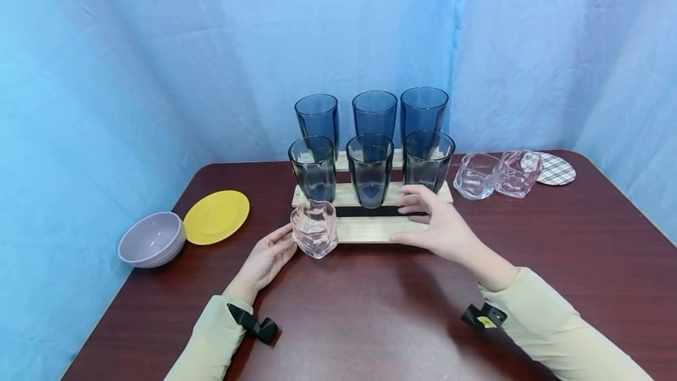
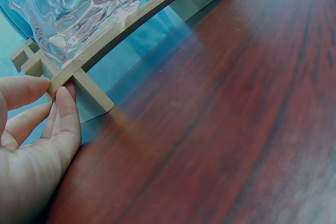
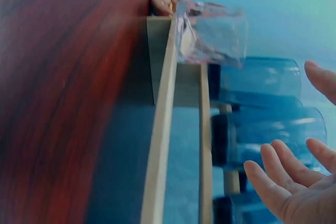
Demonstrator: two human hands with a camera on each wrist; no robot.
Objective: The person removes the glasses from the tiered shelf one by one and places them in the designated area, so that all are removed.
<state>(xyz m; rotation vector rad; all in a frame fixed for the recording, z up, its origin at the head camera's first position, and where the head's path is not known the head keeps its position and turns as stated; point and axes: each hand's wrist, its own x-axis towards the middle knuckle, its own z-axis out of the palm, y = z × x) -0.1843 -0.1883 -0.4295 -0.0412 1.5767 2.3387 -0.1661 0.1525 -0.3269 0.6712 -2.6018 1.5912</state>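
While your left hand (image 1: 267, 258) pinched the left end of the wooden rack (image 1: 367, 230), the clear wavy tumbler (image 1: 314, 233) stood upright on its front tier, just below and left of the frame's centre. Your right hand (image 1: 444, 227), thumb and fingers wide apart, hovered right of centre, near the smoky-blue tumblers (image 1: 369, 176).

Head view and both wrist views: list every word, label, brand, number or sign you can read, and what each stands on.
No readable text in any view.
Tall glasses, short clear glass, wooden rack: no lettering seen.
Bowl and yellow plate: no lettering seen.
Checked disc: crossing lines only.
Yellow patch at the right wrist: too small to tell whether it bears print.
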